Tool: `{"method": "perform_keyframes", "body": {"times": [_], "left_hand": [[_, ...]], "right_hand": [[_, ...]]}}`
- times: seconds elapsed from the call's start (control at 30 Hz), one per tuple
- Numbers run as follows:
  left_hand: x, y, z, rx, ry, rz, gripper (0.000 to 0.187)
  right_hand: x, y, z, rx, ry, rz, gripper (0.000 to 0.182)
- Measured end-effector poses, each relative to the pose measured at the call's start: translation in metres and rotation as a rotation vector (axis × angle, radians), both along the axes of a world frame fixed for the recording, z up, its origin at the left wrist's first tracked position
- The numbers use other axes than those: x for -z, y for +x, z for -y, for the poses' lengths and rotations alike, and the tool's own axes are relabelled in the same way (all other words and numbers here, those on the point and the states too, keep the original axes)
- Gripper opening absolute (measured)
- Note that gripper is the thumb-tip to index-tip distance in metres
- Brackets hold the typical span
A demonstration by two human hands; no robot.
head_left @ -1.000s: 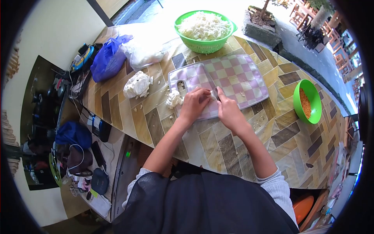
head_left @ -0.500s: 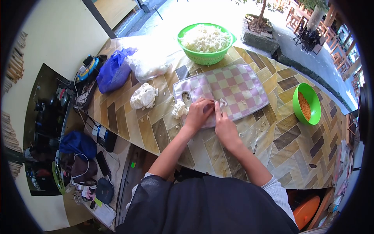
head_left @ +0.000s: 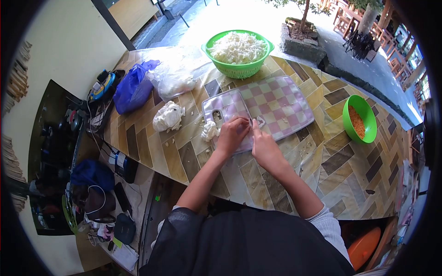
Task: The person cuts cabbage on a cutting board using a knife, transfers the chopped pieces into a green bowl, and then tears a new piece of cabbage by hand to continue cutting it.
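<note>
Over the near edge of a pink-and-cream checkered cutting board (head_left: 281, 103), my two hands are close together. My right hand (head_left: 266, 149) is closed around a knife (head_left: 247, 108), whose thin blade points away from me across the board. My left hand (head_left: 233, 134) is curled beside the blade, fingertips pinched; what they hold is hidden. A small white piece (head_left: 260, 122) lies just past my right fingers. Left of my left hand sits a ragged white clump (head_left: 210, 131), with a larger white lump (head_left: 168, 116) farther left on the table.
A green colander (head_left: 237, 69) heaped with white shreds stands behind the board. To the right is a green bowl (head_left: 371, 120) of orange crumbs (head_left: 356, 123). A blue plastic bag (head_left: 132, 89) and a clear bag (head_left: 172, 83) lie at the left. Scraps dot the patterned tablecloth (head_left: 340, 161).
The view has shifted slightly, moving the table's things a little left in the picture. Both hands keep nearly the same place and grip at the board.
</note>
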State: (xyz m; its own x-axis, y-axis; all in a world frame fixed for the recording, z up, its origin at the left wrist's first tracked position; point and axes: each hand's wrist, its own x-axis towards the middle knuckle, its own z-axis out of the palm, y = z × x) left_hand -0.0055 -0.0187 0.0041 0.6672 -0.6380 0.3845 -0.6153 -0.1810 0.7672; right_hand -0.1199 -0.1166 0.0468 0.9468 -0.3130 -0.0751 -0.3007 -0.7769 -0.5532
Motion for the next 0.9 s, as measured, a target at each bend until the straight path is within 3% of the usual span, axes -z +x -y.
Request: {"method": "perform_keyframes", "body": {"times": [0.13, 0.3, 0.53, 0.9], "left_hand": [[0.004, 0.003, 0.000, 0.018, -0.006, 0.064, 0.016], [0.005, 0.002, -0.003, 0.028, 0.062, 0.138, 0.015], [0.007, -0.001, -0.002, -0.020, 0.128, 0.165, 0.013], [0.005, -0.004, -0.003, -0.040, 0.090, 0.234, 0.012]], "right_hand": [[0.014, -0.001, -0.004, 0.023, -0.059, -0.032, 0.066], [0.031, 0.004, 0.011, 0.010, 0.017, 0.148, 0.060], [-0.008, 0.000, 0.014, -0.002, 0.180, 0.128, 0.050], [0.021, 0.002, -0.007, 0.028, -0.116, 0.047, 0.062]]}}
